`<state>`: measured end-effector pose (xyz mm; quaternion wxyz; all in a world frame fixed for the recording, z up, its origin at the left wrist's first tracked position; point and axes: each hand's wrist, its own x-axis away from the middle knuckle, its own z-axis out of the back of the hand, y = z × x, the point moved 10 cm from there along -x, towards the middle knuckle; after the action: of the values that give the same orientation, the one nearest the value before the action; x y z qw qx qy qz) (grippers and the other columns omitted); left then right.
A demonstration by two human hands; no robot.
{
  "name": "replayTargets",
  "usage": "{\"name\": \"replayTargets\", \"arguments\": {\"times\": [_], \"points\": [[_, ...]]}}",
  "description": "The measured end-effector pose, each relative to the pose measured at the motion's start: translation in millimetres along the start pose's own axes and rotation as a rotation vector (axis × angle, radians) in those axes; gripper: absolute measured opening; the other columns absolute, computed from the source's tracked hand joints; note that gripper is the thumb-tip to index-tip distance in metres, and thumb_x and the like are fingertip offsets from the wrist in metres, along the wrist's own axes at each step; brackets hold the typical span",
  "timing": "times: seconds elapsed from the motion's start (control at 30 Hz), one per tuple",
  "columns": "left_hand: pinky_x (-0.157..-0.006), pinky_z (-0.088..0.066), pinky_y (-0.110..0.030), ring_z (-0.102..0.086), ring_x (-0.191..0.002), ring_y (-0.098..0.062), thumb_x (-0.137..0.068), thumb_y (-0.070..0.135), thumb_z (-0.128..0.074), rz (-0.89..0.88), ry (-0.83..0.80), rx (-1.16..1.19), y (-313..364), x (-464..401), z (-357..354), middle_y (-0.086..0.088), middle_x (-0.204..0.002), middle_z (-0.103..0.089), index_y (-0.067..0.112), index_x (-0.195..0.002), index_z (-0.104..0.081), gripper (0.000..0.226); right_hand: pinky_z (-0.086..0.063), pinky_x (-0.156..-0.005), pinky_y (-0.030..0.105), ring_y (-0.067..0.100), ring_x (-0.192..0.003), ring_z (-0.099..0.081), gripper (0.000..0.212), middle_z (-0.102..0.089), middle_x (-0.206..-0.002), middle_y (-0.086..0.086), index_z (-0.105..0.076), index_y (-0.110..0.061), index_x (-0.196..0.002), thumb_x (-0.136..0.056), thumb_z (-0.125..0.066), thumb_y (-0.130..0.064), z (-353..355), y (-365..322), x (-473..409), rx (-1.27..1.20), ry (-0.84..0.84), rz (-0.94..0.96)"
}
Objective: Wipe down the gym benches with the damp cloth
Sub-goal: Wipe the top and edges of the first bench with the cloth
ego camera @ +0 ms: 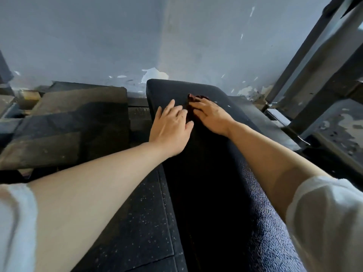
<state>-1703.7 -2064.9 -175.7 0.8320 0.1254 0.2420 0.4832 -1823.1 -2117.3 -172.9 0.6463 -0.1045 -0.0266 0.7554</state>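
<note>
While both arms reach along the black padded bench [206,183], the head view shows the wiping step in hand near the pad's far end. The right hand [211,114] lies on a dark red cloth [193,99], whose bunched edge shows just past the fingertips and along their inner side. Its fingers lie close together, extended over the fabric, pressing it to the vinyl rather than pinching it. The left hand [172,127] rests flat on the pad just beside the cloth, fingers straight and slightly spread, their tips at or near the fabric's edge; whether they touch it I cannot tell.

Beyond the fingertips only a short strip of pad remains before the rounded end and the peeling wall [98,46]. To the left of the left fingers lie worn floor mats [68,118]; to the right of the right hand stands a metal frame [322,75].

By my judgement, the next move calls for steady downward pressure while drawing the cloth back along the pad toward the body, covering its side edges too.
</note>
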Motion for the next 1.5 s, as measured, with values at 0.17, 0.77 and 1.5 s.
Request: {"name": "replayTargets", "arguments": {"times": [0.17, 0.77, 1.5], "points": [[-0.12, 0.002, -0.046, 0.004, -0.149, -0.018, -0.105, 0.036, -0.025, -0.102, -0.032, -0.104, 3, -4, -10, 0.004, -0.16, -0.02, 0.028, -0.147, -0.034, 0.044, -0.014, -0.115, 0.029, 0.027, -0.141, -0.029, 0.039, -0.034, -0.154, 0.006, -0.049, -0.016, -0.14, -0.103, -0.036, -0.02, 21, 58, 3, 0.062, 0.019, -0.209], [-0.119, 0.006, -0.046, 0.006, -0.149, -0.015, -0.104, 0.038, -0.023, -0.082, -0.014, -0.14, 2, -2, -13, 0.006, -0.159, -0.022, 0.037, -0.145, -0.036, 0.042, -0.026, -0.114, 0.044, 0.039, -0.137, -0.028, 0.048, -0.029, -0.149, 0.019, -0.034, -0.025, -0.145, -0.099, -0.035, -0.038, 14, 110, 2, -0.02, 0.048, -0.493], [-0.119, 0.007, -0.045, 0.01, -0.148, -0.019, -0.102, 0.044, -0.025, -0.006, 0.002, -0.09, -9, -4, -8, -0.003, -0.16, -0.015, 0.018, -0.149, -0.027, 0.054, -0.029, -0.11, 0.037, 0.027, -0.138, -0.033, 0.042, -0.032, -0.153, 0.005, -0.046, -0.018, -0.142, -0.101, -0.036, -0.019, -1, -22, -37, 0.031, 0.059, -0.075]]}}
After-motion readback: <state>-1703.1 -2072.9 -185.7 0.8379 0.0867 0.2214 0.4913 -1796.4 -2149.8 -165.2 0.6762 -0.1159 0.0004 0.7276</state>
